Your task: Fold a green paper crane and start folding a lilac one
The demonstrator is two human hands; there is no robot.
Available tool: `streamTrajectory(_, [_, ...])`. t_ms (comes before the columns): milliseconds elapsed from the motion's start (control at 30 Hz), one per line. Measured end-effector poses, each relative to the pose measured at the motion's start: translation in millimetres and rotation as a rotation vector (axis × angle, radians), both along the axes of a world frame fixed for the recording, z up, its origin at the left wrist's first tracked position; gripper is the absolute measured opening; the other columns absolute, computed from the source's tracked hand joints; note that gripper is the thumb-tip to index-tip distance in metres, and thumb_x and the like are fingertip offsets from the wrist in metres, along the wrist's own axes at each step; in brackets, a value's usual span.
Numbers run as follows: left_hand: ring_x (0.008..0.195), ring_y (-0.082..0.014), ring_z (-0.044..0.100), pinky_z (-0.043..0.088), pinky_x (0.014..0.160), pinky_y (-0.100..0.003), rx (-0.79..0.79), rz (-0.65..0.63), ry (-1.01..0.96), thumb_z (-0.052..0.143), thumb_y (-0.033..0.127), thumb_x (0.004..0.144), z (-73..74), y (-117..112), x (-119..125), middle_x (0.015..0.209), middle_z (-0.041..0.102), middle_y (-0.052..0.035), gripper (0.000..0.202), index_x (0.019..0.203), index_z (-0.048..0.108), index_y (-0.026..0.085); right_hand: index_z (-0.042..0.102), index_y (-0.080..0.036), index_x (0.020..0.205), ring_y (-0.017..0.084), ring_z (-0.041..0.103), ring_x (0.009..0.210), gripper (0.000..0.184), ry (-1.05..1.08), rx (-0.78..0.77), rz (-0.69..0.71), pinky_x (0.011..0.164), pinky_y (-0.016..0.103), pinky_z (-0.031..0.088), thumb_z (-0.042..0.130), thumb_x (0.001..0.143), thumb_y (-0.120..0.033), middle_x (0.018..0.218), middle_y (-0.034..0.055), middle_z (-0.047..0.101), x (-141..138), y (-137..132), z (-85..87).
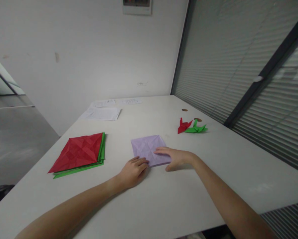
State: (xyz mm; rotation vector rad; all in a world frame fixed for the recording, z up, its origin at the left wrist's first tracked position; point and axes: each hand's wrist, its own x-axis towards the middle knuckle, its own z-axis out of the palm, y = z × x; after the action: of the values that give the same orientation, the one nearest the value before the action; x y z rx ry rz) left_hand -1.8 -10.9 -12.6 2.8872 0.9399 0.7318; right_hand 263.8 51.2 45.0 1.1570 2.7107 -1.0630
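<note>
A creased sheet of purple origami paper (146,146) lies on the white table (139,205) in front of me, with a fold along its near edge. My left hand (136,169) rests at the paper's near left corner, fingers bent and touching its edge. Over the right part of the paper is my right hand (175,157), its fingers stretched out across the surface and its thumb apart, near the lower right corner. Neither hand grips the paper between finger and thumb as far as I can see.
To the left lies a stack of creased red paper (81,149) over green paper (102,149). At the right stand a red folded crane (184,126) and a green folded crane (196,128), near two round holes. Printed sheets (103,114) lie at the back left. Blinds (221,66) border the right side.
</note>
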Motion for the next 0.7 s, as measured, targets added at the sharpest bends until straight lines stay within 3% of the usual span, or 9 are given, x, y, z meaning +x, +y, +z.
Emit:
streamTrajectory(133, [0.103, -0.0204, 0.065, 0.053, 0.090, -0.038, 0.038, 0.023, -0.007, 0.038, 0.020, 0.096, 3.1, 0, 1, 0.108, 0.068, -0.0111, 0.023, 0.105, 0.060, 0.016, 0.062, -0.019, 0.124, 0.027, 0.040, 0.134, 0.061, 0.053, 0.051, -0.050, 0.111, 0.039, 0.030, 0.066, 0.063, -0.017, 0.148, 0.0120, 0.040, 1, -1, -0.4])
streamTrajectory(233, [0.097, -0.0209, 0.067, 0.055, 0.083, -0.035, 0.036, 0.010, 0.002, 0.041, 0.030, 0.097, 4.7, 0, 0, 0.106, 0.069, -0.0109, 0.024, 0.108, 0.058, 0.016, 0.072, -0.020, 0.096, 0.027, 0.049, 0.126, 0.033, 0.136, 0.033, -0.076, 0.106, 0.039, 0.036, 0.061, 0.066, -0.016, 0.137, 0.0109, 0.053, 3, 0, -1.9])
streamTrajectory(333, [0.091, -0.0211, 0.068, 0.055, 0.079, -0.035, 0.049, 0.001, -0.020, 0.048, 0.040, 0.094, 3.1, 1, -1, 0.104, 0.070, -0.0113, 0.030, 0.110, 0.059, 0.017, 0.072, -0.019, 0.079, 0.027, 0.055, 0.119, 0.015, 0.211, -0.006, -0.104, 0.102, 0.039, 0.041, 0.062, 0.068, -0.019, 0.128, 0.0112, 0.061, 6, 5, -4.2])
streamTrajectory(400, [0.088, -0.0189, 0.069, 0.055, 0.077, -0.032, 0.065, -0.011, -0.032, 0.046, 0.034, 0.095, 0.6, 1, -1, 0.101, 0.070, -0.0103, 0.025, 0.106, 0.062, 0.017, 0.073, -0.018, 0.081, 0.026, 0.057, 0.117, 0.017, 0.242, -0.014, -0.113, 0.100, 0.038, 0.042, 0.061, 0.068, -0.019, 0.126, 0.0116, 0.062, 9, 8, -5.7])
streamTrajectory(567, [0.077, -0.0141, 0.069, 0.054, 0.068, -0.025, 0.098, -0.021, -0.142, 0.043, 0.021, 0.095, -3.2, 2, -3, 0.094, 0.072, -0.0077, 0.021, 0.098, 0.064, 0.016, 0.066, -0.019, 0.117, 0.025, 0.053, 0.123, 0.055, 0.240, 0.003, -0.036, 0.106, 0.039, 0.036, 0.060, 0.063, -0.012, 0.129, 0.0093, 0.061, 17, 12, -8.4])
streamTrajectory(700, [0.079, -0.0136, 0.068, 0.054, 0.070, -0.024, 0.111, -0.034, -0.273, 0.046, 0.021, 0.094, 0.3, 2, -6, 0.093, 0.071, -0.0077, 0.017, 0.098, 0.062, 0.017, 0.069, -0.020, 0.113, 0.025, 0.050, 0.125, 0.047, 0.259, -0.004, -0.038, 0.106, 0.040, 0.037, 0.062, 0.067, -0.015, 0.133, 0.0096, 0.058, 24, 18, -11.7])
